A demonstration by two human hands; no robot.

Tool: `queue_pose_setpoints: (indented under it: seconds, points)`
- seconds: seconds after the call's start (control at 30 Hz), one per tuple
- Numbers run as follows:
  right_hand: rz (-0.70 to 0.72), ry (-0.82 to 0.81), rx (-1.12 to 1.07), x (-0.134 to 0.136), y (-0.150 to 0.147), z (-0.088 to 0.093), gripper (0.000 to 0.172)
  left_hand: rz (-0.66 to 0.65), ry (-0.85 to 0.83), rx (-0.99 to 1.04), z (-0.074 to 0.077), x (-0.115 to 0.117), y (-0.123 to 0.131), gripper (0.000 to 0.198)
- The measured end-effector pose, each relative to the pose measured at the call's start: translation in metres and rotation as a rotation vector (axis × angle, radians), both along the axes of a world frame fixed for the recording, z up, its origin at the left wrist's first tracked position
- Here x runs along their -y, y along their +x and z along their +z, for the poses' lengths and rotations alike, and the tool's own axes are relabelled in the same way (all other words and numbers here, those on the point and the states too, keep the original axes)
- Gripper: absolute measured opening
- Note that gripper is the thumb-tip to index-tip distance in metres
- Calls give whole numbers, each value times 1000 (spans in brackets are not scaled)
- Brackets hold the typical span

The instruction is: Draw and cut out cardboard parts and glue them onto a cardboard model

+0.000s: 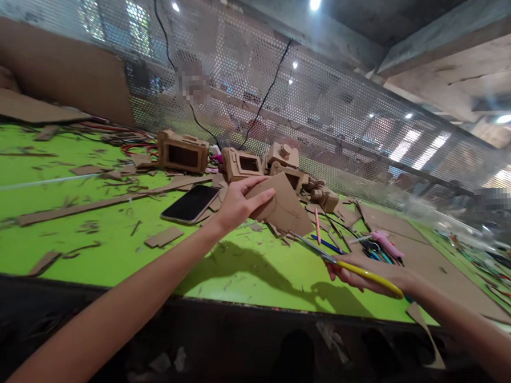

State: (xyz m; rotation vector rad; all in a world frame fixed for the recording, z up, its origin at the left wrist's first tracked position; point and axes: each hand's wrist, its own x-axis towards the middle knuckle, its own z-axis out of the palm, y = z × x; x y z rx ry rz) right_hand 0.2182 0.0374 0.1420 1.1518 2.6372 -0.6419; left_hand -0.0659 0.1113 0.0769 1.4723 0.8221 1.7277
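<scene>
My left hand [236, 207] grips a flat brown cardboard piece [287, 208] by its near edge, thumb on top, holding it above the green tabletop [69, 235]. My right hand [362, 274] is closed round yellow-handled scissors [349, 264]. Their blades point up and left, with the tips close to the cardboard piece's lower corner. Both arms reach in over the table's dark front edge.
A black phone [190, 204] lies left of my left hand. Behind it stand cardboard camera models [182, 152] [242, 164]. Strips and scraps litter the green top. A large cardboard sheet [417, 254], a pink glue gun [386, 243] and pens lie at right. A mesh screen [319, 96] closes the back.
</scene>
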Motion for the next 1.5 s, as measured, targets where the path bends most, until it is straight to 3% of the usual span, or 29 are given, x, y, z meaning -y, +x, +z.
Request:
queue_pose_setpoints:
  seconds: [0.2,0.47,0.77,1.5]
  points:
    - [31,-14,46,-7,-8,-5,42,-9,-4,-101,3,10,3,57]
    - [50,-26,-31,-8,-14,-6,49,-16,-32,-88,4,9,3,56]
    - [34,0,-16,-12,-11,-21,69,-26,-54,-152,3,10,3,55]
    - [-33,-48,4,-11,-12,-26,53,-42,-86,-185,1,8,4,48]
